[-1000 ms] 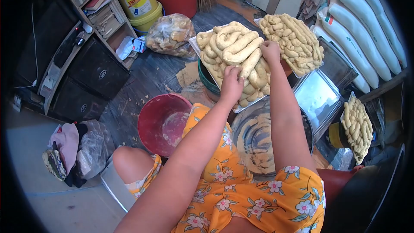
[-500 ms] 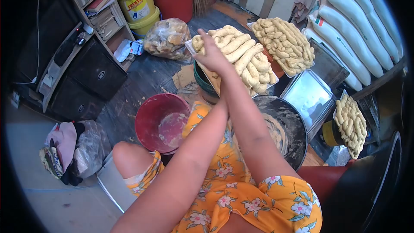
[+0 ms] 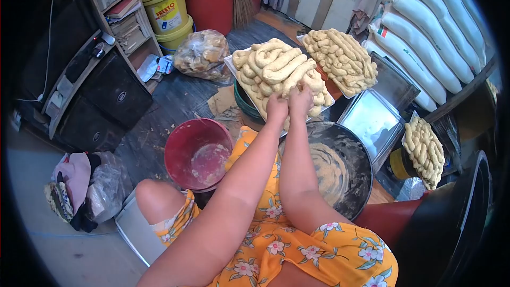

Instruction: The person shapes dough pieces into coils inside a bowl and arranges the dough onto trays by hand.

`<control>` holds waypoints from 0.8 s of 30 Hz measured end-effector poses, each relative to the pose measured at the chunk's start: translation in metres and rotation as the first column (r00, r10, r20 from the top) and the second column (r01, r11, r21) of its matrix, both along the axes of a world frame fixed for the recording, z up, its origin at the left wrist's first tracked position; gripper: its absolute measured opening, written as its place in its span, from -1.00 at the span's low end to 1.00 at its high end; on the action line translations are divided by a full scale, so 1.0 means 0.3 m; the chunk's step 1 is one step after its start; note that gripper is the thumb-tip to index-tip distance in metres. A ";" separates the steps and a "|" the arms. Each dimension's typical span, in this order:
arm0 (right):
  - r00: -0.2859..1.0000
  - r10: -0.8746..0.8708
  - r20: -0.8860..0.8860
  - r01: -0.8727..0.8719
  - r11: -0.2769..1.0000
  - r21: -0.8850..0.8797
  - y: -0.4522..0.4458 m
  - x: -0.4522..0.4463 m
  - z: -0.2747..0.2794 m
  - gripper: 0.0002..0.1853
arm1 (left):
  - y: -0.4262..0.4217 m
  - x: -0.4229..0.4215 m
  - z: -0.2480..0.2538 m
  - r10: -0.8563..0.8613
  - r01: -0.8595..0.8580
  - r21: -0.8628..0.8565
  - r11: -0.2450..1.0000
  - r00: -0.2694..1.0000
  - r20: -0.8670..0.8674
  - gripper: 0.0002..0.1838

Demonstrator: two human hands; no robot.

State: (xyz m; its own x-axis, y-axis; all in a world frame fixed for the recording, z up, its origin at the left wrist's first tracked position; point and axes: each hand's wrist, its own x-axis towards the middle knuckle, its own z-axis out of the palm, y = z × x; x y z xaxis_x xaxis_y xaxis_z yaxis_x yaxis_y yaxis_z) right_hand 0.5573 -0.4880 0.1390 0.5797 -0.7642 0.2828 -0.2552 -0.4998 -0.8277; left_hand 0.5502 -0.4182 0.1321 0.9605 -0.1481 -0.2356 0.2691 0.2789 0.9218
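Ropes of pale dough (image 3: 276, 66) lie heaped on a tray (image 3: 229, 62) in front of me, some long and folded over the others. My left hand (image 3: 277, 109) is at the near edge of the heap, its fingers closed around dough. Right beside it, my right hand (image 3: 301, 101) grips the end of a dough rope, fingers curled and partly hidden by the dough. The two hands almost touch. A green tub (image 3: 241, 101) shows under the tray.
Behind stands a second dough-laden tray (image 3: 340, 61); a third (image 3: 425, 151) sits at the right. A red bucket (image 3: 199, 151) and a black basin (image 3: 358, 175) flank my legs. Bagged dough-like pieces (image 3: 202, 56), metal trays (image 3: 372, 119) and white sacks (image 3: 419, 45) surround the spot.
My right hand has come back from the tray's far left side to its near edge, beside my left hand. The arms no longer cross, and dough ropes on top lie differently.
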 end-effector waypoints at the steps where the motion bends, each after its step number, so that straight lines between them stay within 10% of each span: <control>1: 0.999 0.040 -0.013 -0.040 0.999 0.002 0.002 0.004 -0.005 -0.59 | -0.003 0.002 0.003 0.054 -0.054 -0.039 0.998 0.999 0.003 -0.56; 5: 0.952 0.215 0.217 -0.252 0.953 0.165 -0.023 0.059 -0.088 -0.64 | -0.003 0.003 0.040 0.208 -0.192 -0.090 0.977 0.950 0.234 -0.50; 11: 0.943 0.261 0.208 -0.292 0.946 0.140 -0.064 0.094 -0.173 -0.74 | -0.028 0.044 -0.047 0.170 -0.399 0.412 0.819 0.855 0.490 -0.55; 21: 0.953 0.114 0.281 -0.094 0.992 -0.081 0.037 0.009 0.021 -0.81 | 0.022 0.002 0.048 0.229 -0.416 0.397 0.818 0.869 0.439 -0.62; 24: 0.917 0.213 0.338 -0.262 0.959 0.105 0.099 -0.047 0.180 -0.82 | 0.098 -0.018 0.072 0.177 -0.326 0.421 0.846 0.918 0.355 -0.63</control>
State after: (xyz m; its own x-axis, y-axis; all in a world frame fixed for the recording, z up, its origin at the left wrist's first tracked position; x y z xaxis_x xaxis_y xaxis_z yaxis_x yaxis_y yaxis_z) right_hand 0.5432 -0.4583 0.1930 0.6461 -0.6617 0.3803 0.1467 -0.3814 -0.9127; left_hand 0.5448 -0.3887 0.1537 0.9832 0.1631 0.0815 -0.0517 -0.1791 0.9825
